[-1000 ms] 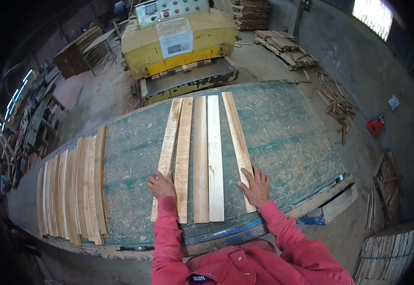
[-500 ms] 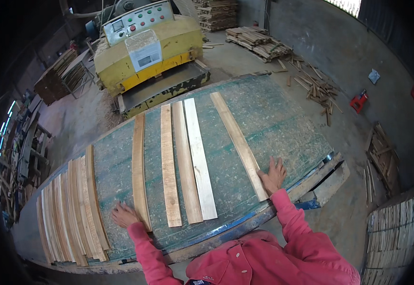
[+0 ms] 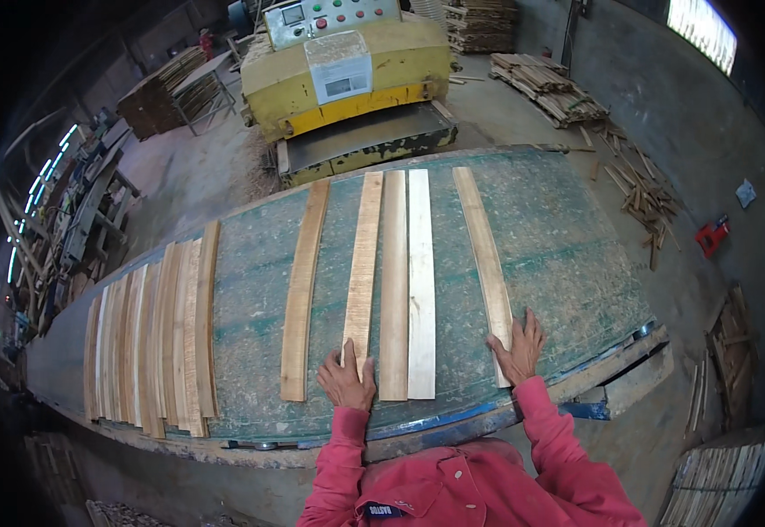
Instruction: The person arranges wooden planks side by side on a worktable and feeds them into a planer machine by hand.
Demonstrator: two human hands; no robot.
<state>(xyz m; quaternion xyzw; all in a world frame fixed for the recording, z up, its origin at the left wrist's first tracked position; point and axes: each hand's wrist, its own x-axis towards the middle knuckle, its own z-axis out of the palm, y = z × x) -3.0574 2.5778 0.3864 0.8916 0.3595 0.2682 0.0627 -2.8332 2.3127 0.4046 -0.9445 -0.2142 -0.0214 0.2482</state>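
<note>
Flat wooden slats lie spaced out on a worn green tabletop (image 3: 567, 255). My left hand (image 3: 346, 379) rests with its fingers spread over the near end of a light-brown slat (image 3: 364, 263). To its left lies a brown slat (image 3: 303, 299), untouched. Just right of my left hand, another brown slat (image 3: 393, 290) lies close beside a pale white slat (image 3: 421, 290). My right hand (image 3: 520, 350) is open at the near end of the rightmost slat (image 3: 483, 241), its thumb and fingers apart, the thumb over the wood. A tight row of several slats (image 3: 167, 334) lies at the left.
Beyond the table stands a yellow machine (image 3: 347, 83) with a button panel. Stacked boards (image 3: 545, 86) and a heap of offcuts (image 3: 637, 193) lie on the floor at the back right. A red stool (image 3: 712, 237) is near the wall. Bundled slats (image 3: 721, 479) stand at the lower right.
My left hand has moved right, from the brown slat to the near end of the light-brown one. My right hand stays by the rightmost slat. The whole view has shifted.
</note>
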